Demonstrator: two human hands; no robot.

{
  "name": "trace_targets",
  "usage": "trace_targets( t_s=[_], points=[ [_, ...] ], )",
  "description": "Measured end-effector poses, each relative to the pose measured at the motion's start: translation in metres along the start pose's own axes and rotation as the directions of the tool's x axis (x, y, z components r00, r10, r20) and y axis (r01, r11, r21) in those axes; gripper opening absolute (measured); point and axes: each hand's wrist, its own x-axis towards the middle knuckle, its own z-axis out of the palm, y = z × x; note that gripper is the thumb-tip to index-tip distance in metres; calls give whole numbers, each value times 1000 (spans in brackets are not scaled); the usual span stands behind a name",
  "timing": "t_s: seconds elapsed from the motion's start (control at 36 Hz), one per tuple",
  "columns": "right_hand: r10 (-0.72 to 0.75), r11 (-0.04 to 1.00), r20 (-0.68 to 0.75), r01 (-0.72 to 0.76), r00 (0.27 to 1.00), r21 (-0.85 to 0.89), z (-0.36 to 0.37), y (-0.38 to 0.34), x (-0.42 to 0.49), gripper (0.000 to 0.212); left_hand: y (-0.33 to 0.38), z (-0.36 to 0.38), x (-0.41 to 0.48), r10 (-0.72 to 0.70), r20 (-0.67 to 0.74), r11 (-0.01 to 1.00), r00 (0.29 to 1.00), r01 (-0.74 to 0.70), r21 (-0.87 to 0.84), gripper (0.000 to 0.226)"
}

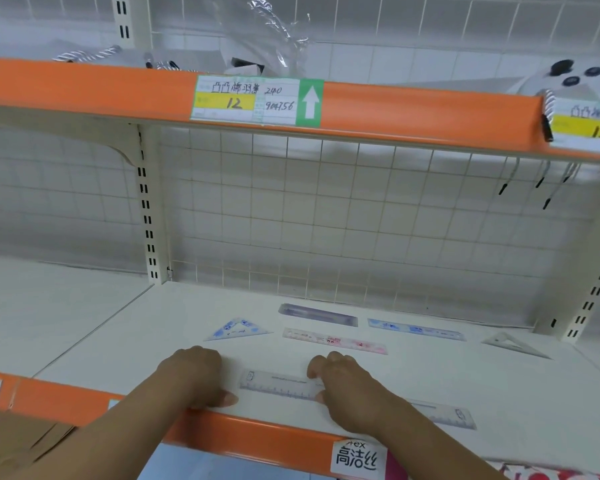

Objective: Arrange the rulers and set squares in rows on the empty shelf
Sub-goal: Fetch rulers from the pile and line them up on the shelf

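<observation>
The clear ruler [279, 386] lies flat near the front edge of the shelf [118, 341], running parallel to that edge, and we have a hand at each end of it. Our right hand [347, 386] pinches its right end: the curled fingers sit over the far edge and the thumb is against the near edge. Our left hand [198, 375] rests knuckles up on the shelf at the ruler's left end, fingers curled under and the thumb tip pointing at the ruler's near corner. We cannot tell whether that thumb touches the ruler.

A second clear ruler [444, 414] lies to the right along the same front edge, its left part hidden under our right forearm.

Further back, around the middle of the shelf, a pink ruler [333, 341] lies just beyond our right hand, with a blue set square [238, 330] to its left. Behind the pink ruler, closer to the back edge, is a purple ruler [317, 315], too blurred to read. A blue ruler [416, 330] lies to the right of it. A clear set square [515, 344] sits well apart, toward the shelf's right edge. None of these pieces touch.

A wire grid [326, 209] backs the shelf. A white label [359, 457] with printed characters sticks to the orange front edge. Above, the upper shelf [84, 88] carries a handwritten price label [253, 100] with a green arrow.
</observation>
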Motion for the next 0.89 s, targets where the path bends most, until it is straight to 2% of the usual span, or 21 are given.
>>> trace_targets(
  t_s=[0.08,0.39,0.56,0.67,0.78,0.89],
  points=[
    [-47,999,13,46,999,11,-2,1,0,42,0,0,0,-3,-2,1000,1000,3,-1,62],
    [-73,995,158,61,985,79,-12,7,6,51,3,-2,-2,-30,-5,999,1000,30,-15,61],
    [-83,996,128,76,988,55,-11,9,10,45,3,-7,-4,-22,11,999,1000,22,-27,59],
    [-60,997,118,54,991,48,-11,11,14,50,7,-12,-2,8,48,1000,999,-7,-16,47],
    [-59,998,119,55,991,42,-10,15,18,50,23,-12,-3,53,37,997,998,-50,-65,48],
    [-48,998,68,45,997,43,-19,26,28,46,42,-3,-8,56,17,985,998,-53,-162,60]
  ],
)
